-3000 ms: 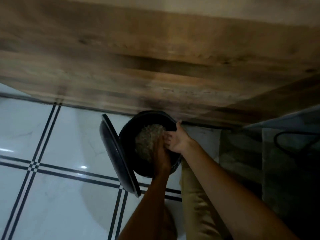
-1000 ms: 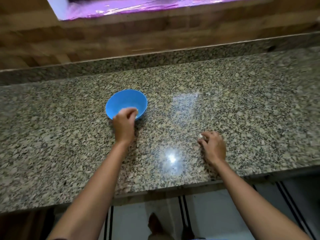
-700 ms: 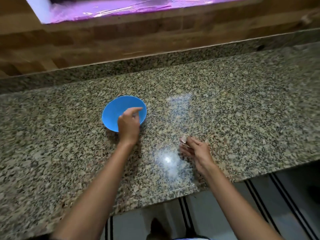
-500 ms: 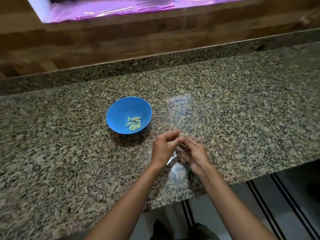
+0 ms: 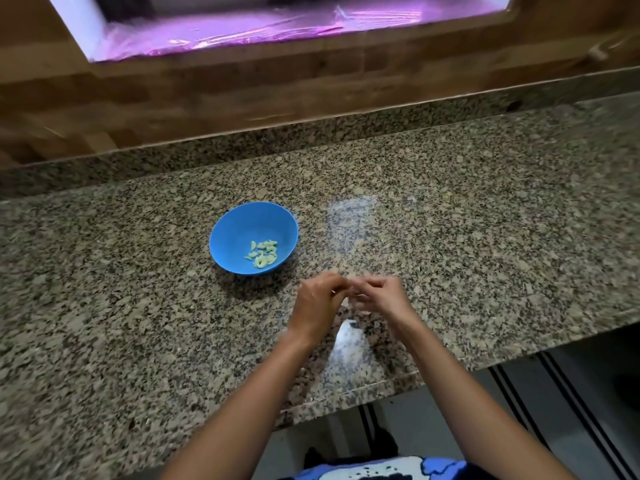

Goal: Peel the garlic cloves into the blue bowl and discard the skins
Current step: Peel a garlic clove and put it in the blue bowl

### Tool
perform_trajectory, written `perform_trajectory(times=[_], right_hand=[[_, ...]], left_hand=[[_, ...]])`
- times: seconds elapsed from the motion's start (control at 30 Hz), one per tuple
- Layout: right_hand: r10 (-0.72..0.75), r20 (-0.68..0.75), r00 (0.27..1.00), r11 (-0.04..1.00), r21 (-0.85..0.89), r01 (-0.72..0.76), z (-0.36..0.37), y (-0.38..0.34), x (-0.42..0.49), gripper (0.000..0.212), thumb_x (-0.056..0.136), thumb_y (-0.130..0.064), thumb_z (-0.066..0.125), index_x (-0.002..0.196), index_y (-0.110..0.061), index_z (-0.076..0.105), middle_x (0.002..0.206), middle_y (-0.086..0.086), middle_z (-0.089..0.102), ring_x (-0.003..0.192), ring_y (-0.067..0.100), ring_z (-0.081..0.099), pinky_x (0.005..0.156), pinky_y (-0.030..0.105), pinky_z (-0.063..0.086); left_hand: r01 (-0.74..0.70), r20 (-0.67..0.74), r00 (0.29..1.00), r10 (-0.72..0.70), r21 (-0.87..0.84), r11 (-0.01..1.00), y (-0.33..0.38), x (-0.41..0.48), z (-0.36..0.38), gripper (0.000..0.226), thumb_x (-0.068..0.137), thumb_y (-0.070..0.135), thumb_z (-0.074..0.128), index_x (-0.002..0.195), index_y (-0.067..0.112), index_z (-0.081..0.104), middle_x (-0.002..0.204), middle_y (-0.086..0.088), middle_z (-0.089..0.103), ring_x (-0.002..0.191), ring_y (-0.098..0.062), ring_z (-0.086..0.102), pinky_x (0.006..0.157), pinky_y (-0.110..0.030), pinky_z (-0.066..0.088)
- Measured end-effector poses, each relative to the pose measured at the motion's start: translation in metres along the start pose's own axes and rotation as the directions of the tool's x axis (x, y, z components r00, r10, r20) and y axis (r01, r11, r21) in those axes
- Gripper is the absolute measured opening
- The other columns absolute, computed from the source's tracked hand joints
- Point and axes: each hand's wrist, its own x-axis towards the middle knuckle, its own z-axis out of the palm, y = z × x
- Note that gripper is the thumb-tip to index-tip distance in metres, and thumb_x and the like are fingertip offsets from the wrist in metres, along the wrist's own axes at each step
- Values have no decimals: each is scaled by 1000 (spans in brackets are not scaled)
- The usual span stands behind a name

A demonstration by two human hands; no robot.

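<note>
Both hands meet just in front of the blue bowl (image 5: 232, 226), on its near right side, above the granite surface (image 5: 485, 237). The left hand (image 5: 317, 301) and the right hand (image 5: 386, 297) have their fingers (image 5: 335, 280) curled inward, tip to tip. Together they pinch a small pale thing, most likely a garlic clove (image 5: 352, 289). Motion blur hides its outline, so which way its long axis runs cannot be told, nor how much skin is on it. The peeled cloves (image 5: 263, 253) lie in a loose heap at the bottom of the bowl, toward its near right wall. From the pinched clove the bowl lies ahead and to the left, close by but not touching either hand, and the left hand is the nearer one. Judging by that, a short carry forward and leftward over the near rim would drop the clove in once it is bare.
</note>
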Motion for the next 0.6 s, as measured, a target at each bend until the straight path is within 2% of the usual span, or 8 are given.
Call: perform_trajectory(times=[0.1, 0.23, 0.33, 0.4, 0.47, 0.53, 0.57, 0.6], right_hand=[[-54, 2, 999, 998, -18, 54, -9, -4, 4, 7, 84, -8, 64, 87, -6, 70, 78, 8, 70, 67, 14, 64, 61, 20, 52], [-68, -3, 998, 993, -93, 68, -10, -3, 11, 9, 86, -7, 61, 83, -6, 69, 80, 13, 70, 70, 18, 64, 64, 23, 54], [-39, -8, 999, 997, -66, 39, -10, -1, 13, 12, 89, -7, 58, 85, -2, 68, 86, 13, 70, 79, 21, 68, 71, 26, 57], [-27, -14, 1000, 999, -42, 27, -11, 0, 15, 11, 88, -5, 57, 90, -1, 68, 90, 11, 69, 84, 21, 68, 73, 27, 58], [-35, -28, 999, 997, -65, 33, -13, 3, 16, 11, 88, -5, 59, 90, -3, 69, 90, 9, 69, 84, 21, 68, 74, 28, 58], [-44, -34, 998, 995, -86, 41, -17, 6, 17, 10, 88, -7, 59, 88, -5, 70, 88, 9, 70, 81, 19, 68, 73, 29, 58], [-47, -31, 998, 995, -85, 44, -19, 7, 18, 10, 88, -8, 60, 87, -7, 69, 86, 9, 70, 79, 19, 68, 73, 29, 58], [-57, -30, 998, 993, -105, 54, -21, 8, 18, 9, 88, -9, 60, 85, -10, 69, 84, 9, 70, 77, 20, 68, 73, 31, 58]], left_hand=[[31, -14, 999, -32, -37, 999, 3, 1, 6, 17, 83, 15, 70, 100, 11, 73, 88, -2, 73, 75, -8, 67, 70, -16, 54], [-65, 17, 998, 64, 120, 991, 10, 1, 16, 14, 90, 8, 61, 100, 4, 71, 85, -10, 72, 66, -10, 62, 65, -9, 47], [-59, 8, 998, 59, 113, 992, 10, 1, 25, 13, 91, 4, 58, 96, 1, 70, 79, -13, 69, 61, -18, 63, 59, -26, 57], [-27, -15, 999, 29, 113, 993, 12, 1, 30, 14, 92, 5, 56, 94, 0, 69, 77, -11, 67, 60, -17, 62, 55, -30, 58], [59, -12, 998, -58, 66, 996, 16, 2, 33, 14, 93, 9, 56, 95, 3, 69, 76, -8, 68, 60, -13, 61, 55, -20, 54], [278, 39, 960, -276, -89, 956, 18, 6, 35, 15, 93, 16, 57, 93, 8, 70, 74, -5, 68, 57, -8, 60, 53, -12, 49], [409, 82, 912, -401, -227, 884, 16, 8, 35, 16, 93, 17, 57, 92, 7, 69, 74, -6, 69, 58, -10, 62, 54, -15, 50], [526, 138, 846, -515, -368, 766, 14, 10, 34, 18, 94, 17, 56, 92, 5, 69, 76, -9, 70, 61, -15, 65, 57, -20, 54]])
